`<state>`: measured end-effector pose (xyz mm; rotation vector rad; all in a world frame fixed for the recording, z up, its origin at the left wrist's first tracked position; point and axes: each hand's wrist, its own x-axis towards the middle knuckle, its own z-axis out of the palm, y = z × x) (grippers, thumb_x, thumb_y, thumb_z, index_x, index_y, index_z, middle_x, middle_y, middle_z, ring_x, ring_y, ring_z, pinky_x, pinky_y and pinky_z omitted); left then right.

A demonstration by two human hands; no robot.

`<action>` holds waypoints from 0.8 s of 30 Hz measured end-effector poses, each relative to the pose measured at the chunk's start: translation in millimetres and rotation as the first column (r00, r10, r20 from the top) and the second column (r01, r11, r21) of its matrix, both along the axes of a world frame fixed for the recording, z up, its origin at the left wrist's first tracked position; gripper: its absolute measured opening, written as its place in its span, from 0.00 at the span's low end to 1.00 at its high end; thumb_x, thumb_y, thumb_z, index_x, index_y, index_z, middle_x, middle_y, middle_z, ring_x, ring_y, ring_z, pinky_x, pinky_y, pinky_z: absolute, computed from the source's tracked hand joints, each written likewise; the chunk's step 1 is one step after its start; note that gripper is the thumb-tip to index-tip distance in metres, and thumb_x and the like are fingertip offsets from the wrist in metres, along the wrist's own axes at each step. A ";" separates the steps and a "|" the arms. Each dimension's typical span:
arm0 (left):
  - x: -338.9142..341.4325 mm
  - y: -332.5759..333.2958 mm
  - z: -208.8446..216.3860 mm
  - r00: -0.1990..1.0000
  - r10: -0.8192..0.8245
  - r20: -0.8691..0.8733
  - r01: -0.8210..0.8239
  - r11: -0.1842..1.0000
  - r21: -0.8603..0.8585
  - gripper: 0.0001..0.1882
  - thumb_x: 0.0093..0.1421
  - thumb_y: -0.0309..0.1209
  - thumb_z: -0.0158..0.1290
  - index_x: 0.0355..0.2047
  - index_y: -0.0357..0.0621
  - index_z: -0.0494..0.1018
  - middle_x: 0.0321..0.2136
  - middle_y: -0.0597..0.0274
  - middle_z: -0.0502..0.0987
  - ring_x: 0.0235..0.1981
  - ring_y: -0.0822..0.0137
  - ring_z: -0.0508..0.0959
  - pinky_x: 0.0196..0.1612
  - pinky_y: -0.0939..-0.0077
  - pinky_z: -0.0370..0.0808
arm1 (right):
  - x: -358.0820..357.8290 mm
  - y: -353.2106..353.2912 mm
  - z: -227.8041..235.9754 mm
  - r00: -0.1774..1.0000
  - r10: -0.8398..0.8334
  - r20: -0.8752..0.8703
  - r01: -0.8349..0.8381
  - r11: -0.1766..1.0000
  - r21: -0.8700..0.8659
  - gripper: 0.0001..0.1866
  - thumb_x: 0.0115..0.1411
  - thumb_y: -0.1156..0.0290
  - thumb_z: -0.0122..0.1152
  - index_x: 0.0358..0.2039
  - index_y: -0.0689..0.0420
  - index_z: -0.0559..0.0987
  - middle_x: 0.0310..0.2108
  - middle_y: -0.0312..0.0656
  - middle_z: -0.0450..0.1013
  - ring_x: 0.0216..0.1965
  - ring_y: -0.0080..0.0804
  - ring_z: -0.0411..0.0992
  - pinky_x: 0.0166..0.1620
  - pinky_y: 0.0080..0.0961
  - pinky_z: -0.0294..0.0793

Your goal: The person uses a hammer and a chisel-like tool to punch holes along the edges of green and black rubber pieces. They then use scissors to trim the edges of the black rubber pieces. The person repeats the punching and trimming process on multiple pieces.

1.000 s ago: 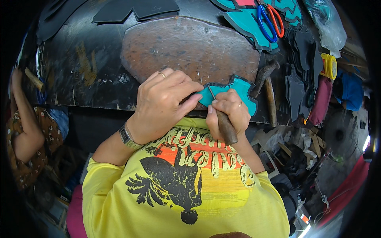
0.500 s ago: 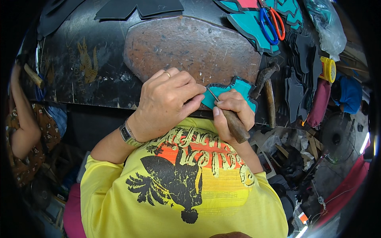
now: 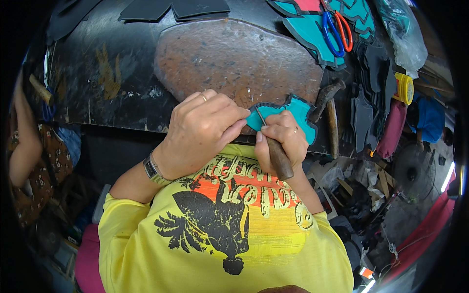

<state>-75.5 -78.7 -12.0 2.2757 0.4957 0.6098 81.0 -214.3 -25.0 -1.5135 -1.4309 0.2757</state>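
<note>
A teal cut piece with a black edge (image 3: 302,113) lies at the table's near edge, partly on the brown board. Thumb and fingers of my left hand (image 3: 202,128) are pinched together at the piece's left end; the fingertips partly hide what they grip. My right hand (image 3: 288,132) is closed round the wooden handle of an awl (image 3: 279,161). Its thin metal shaft points up and left over the teal surface, its tip close to the black rim. Whether the tip touches the piece is hard to tell.
Right of the piece lies a hammer (image 3: 332,124). Farther back are scissors with blue and red handles (image 3: 334,34) on teal pieces (image 3: 308,36). Stacked black pieces (image 3: 364,115) sit at the right. The brown board (image 3: 234,61) covers the middle. Another person's arm (image 3: 27,141) shows at far left.
My right hand has shifted slightly left and down with the awl, and the handle has tilted more upright. My left hand has moved a little left, still at the piece's end.
</note>
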 end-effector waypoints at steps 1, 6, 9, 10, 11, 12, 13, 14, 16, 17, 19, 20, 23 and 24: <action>0.1 0.2 0.4 1.000 -0.001 -0.002 0.001 1.000 -0.001 0.09 0.51 0.25 0.69 0.34 0.43 0.83 0.28 0.64 0.80 0.30 0.62 0.79 0.36 0.69 0.74 | 0.2 -0.1 0.0 1.000 0.005 0.004 -0.005 1.000 0.000 0.13 0.43 0.87 0.65 0.32 0.62 0.77 0.26 0.47 0.75 0.25 0.39 0.73 0.30 0.32 0.70; 0.5 1.0 2.3 1.000 -0.009 -0.013 0.009 1.000 0.005 0.09 0.50 0.24 0.69 0.33 0.43 0.84 0.27 0.64 0.81 0.29 0.63 0.80 0.35 0.69 0.74 | 2.2 -1.4 0.1 0.985 -0.020 -0.169 0.025 0.999 0.028 0.14 0.44 0.86 0.67 0.32 0.61 0.77 0.27 0.47 0.76 0.26 0.39 0.74 0.30 0.31 0.71; 0.3 0.5 0.8 1.000 -0.011 -0.007 0.011 1.000 0.012 0.09 0.51 0.25 0.68 0.33 0.43 0.83 0.27 0.64 0.80 0.30 0.63 0.79 0.35 0.68 0.74 | 3.0 -0.6 -0.4 0.987 0.004 -0.159 0.000 1.000 0.027 0.13 0.44 0.86 0.67 0.32 0.61 0.77 0.27 0.47 0.76 0.25 0.39 0.74 0.30 0.31 0.71; -0.1 0.2 0.1 1.000 -0.014 -0.007 0.014 1.000 0.012 0.08 0.51 0.26 0.68 0.33 0.43 0.83 0.28 0.64 0.79 0.30 0.63 0.78 0.35 0.68 0.73 | 3.0 -0.2 -0.4 0.991 0.006 -0.135 -0.004 1.000 0.018 0.14 0.44 0.86 0.67 0.32 0.61 0.77 0.26 0.47 0.76 0.25 0.39 0.74 0.30 0.31 0.70; -0.5 -0.5 -0.6 1.000 -0.015 -0.007 0.015 1.000 0.012 0.08 0.52 0.27 0.67 0.33 0.43 0.83 0.28 0.64 0.78 0.31 0.62 0.77 0.36 0.68 0.73 | 2.8 0.2 -0.2 0.993 0.009 -0.117 -0.007 1.000 0.019 0.14 0.44 0.86 0.67 0.32 0.61 0.77 0.26 0.47 0.75 0.25 0.38 0.74 0.29 0.31 0.70; -1.2 -1.5 -0.9 1.000 -0.008 -0.010 0.008 1.000 0.017 0.08 0.52 0.27 0.67 0.33 0.43 0.82 0.28 0.64 0.78 0.31 0.62 0.77 0.36 0.68 0.73 | 2.4 0.6 0.1 0.995 0.017 -0.099 -0.015 1.000 0.018 0.14 0.43 0.87 0.67 0.32 0.61 0.77 0.26 0.46 0.75 0.25 0.38 0.73 0.29 0.31 0.70; -2.0 -2.5 -1.1 1.000 -0.001 -0.012 0.001 1.000 0.023 0.08 0.52 0.27 0.67 0.33 0.43 0.82 0.28 0.64 0.78 0.31 0.62 0.78 0.36 0.68 0.73 | 2.2 0.6 0.8 0.998 0.022 -0.058 -0.021 1.000 0.009 0.14 0.43 0.87 0.67 0.32 0.61 0.77 0.26 0.46 0.75 0.24 0.38 0.73 0.29 0.31 0.70; -2.5 -3.3 -1.3 1.000 0.005 -0.012 -0.005 1.000 0.024 0.08 0.52 0.27 0.67 0.33 0.43 0.82 0.28 0.64 0.77 0.31 0.62 0.78 0.36 0.68 0.73 | 1.9 0.5 1.7 0.999 0.031 -0.017 -0.031 1.000 -0.003 0.14 0.43 0.87 0.66 0.32 0.62 0.77 0.26 0.46 0.75 0.24 0.38 0.73 0.29 0.31 0.70; -4.1 -3.4 -1.2 1.000 0.014 0.004 -0.014 1.000 0.018 0.08 0.52 0.27 0.67 0.32 0.43 0.82 0.28 0.65 0.77 0.32 0.62 0.78 0.36 0.68 0.73 | 1.1 0.1 3.2 0.998 0.047 0.031 -0.046 0.999 -0.024 0.14 0.45 0.86 0.66 0.33 0.62 0.76 0.27 0.47 0.75 0.25 0.37 0.73 0.30 0.31 0.70; -4.7 -3.3 -1.1 1.000 0.016 0.023 -0.016 1.000 0.014 0.08 0.52 0.27 0.67 0.32 0.43 0.82 0.28 0.65 0.77 0.32 0.62 0.78 0.36 0.68 0.73 | 0.8 0.0 3.6 0.998 0.055 0.038 -0.054 0.998 -0.032 0.13 0.47 0.86 0.65 0.34 0.62 0.76 0.27 0.47 0.75 0.26 0.36 0.72 0.32 0.31 0.70; -5.9 -3.2 -0.8 1.000 0.005 0.011 -0.005 1.000 0.000 0.09 0.50 0.25 0.68 0.33 0.43 0.83 0.28 0.63 0.79 0.31 0.62 0.79 0.35 0.68 0.74 | 1.3 0.2 3.5 0.999 0.045 -0.012 -0.046 0.999 -0.020 0.13 0.47 0.86 0.65 0.34 0.62 0.76 0.27 0.48 0.75 0.26 0.36 0.72 0.32 0.30 0.70; -6.6 -2.7 -0.9 1.000 0.007 0.012 -0.007 1.000 -0.006 0.09 0.50 0.23 0.68 0.33 0.42 0.83 0.28 0.63 0.81 0.30 0.62 0.80 0.35 0.68 0.74 | 2.4 0.5 3.0 0.997 0.030 -0.067 -0.030 1.000 0.001 0.13 0.45 0.86 0.66 0.33 0.62 0.76 0.27 0.48 0.75 0.25 0.37 0.73 0.31 0.30 0.71; -6.8 -2.5 -2.8 1.000 0.001 0.024 -0.001 1.000 -0.002 0.09 0.49 0.24 0.68 0.32 0.42 0.83 0.28 0.63 0.80 0.30 0.62 0.80 0.35 0.68 0.74 | 6.4 1.7 1.6 0.978 0.047 -0.204 -0.043 0.999 0.024 0.13 0.43 0.86 0.66 0.31 0.63 0.77 0.26 0.48 0.75 0.25 0.39 0.75 0.30 0.30 0.72; -7.0 -2.7 -3.4 1.000 -0.002 0.019 0.002 1.000 0.002 0.09 0.50 0.25 0.68 0.32 0.43 0.82 0.28 0.64 0.79 0.31 0.62 0.79 0.36 0.68 0.74 | 7.6 1.9 1.4 0.975 0.059 -0.213 -0.056 0.998 0.022 0.13 0.43 0.86 0.66 0.31 0.63 0.77 0.26 0.48 0.75 0.25 0.39 0.74 0.30 0.30 0.72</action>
